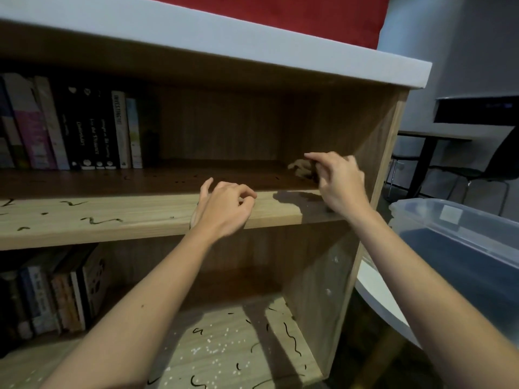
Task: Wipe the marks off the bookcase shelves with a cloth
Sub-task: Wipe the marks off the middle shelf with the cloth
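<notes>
The right hand (339,182) reaches into the back right corner of the upper shelf (140,220) of the bookcase (387,153), its fingers curled on a crumpled beige cloth (300,168) that lies on the shelf board. The left hand (224,209) rests on that shelf's front edge, fingers loosely bent and holding nothing. Black squiggle marks (97,220) run along the shelf's front (more show on the lower shelf (224,346)). Books (84,130) stand upright at the left.

Upright books (92,130) upper left, more books (56,299) lower left, clear plastic tub (449,220) right, black chair (494,167) beyond.
</notes>
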`<state>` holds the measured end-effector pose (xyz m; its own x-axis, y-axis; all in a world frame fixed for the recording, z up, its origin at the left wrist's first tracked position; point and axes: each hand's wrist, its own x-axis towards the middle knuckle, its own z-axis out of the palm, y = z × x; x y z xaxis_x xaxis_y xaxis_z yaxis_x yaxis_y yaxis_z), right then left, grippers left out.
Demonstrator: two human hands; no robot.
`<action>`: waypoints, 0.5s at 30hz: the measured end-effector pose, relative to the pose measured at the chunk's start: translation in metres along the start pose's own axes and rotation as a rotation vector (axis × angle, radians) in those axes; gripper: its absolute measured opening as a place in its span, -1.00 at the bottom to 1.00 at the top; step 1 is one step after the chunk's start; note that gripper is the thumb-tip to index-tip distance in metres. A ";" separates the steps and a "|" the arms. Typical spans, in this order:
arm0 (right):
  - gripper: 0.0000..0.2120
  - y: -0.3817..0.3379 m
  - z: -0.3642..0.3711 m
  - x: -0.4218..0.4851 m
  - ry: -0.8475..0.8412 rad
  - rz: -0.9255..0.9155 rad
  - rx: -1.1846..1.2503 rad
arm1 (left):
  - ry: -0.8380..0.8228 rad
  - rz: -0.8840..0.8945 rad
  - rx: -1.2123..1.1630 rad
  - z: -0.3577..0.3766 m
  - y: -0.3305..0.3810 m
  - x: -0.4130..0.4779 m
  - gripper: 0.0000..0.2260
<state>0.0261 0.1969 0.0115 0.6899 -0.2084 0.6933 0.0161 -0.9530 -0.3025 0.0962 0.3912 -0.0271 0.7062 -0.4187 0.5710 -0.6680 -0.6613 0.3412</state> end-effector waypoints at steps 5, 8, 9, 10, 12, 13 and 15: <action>-0.69 0.015 0.040 -0.007 -0.332 0.179 -0.135 | -0.005 -0.020 0.013 0.000 0.000 0.000 -0.75; -0.72 0.000 0.031 -0.036 -0.186 -0.024 -0.058 | 0.008 -0.023 0.011 0.001 0.000 0.001 -0.77; -0.73 -0.002 0.027 -0.048 -0.178 -0.103 0.028 | 0.011 -0.023 0.011 0.002 0.000 0.002 -0.77; -0.73 -0.004 0.022 -0.059 -0.213 -0.166 0.131 | 0.013 -0.022 0.011 0.002 0.000 0.002 -0.77; -0.69 -0.004 0.008 -0.074 -0.319 -0.228 0.283 | 0.014 -0.016 0.008 0.003 0.000 0.002 -0.76; -0.67 -0.001 0.001 -0.073 -0.293 -0.226 0.307 | 0.011 -0.014 0.009 0.004 -0.001 0.002 -0.76; -0.69 0.005 -0.010 -0.057 -0.074 -0.165 0.297 | 0.008 -0.009 0.010 0.005 -0.001 0.003 -0.76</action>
<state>-0.0202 0.2022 -0.0232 0.7108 -0.0297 0.7028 0.3345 -0.8647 -0.3747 0.1003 0.3881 -0.0294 0.7106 -0.4077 0.5735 -0.6590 -0.6711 0.3395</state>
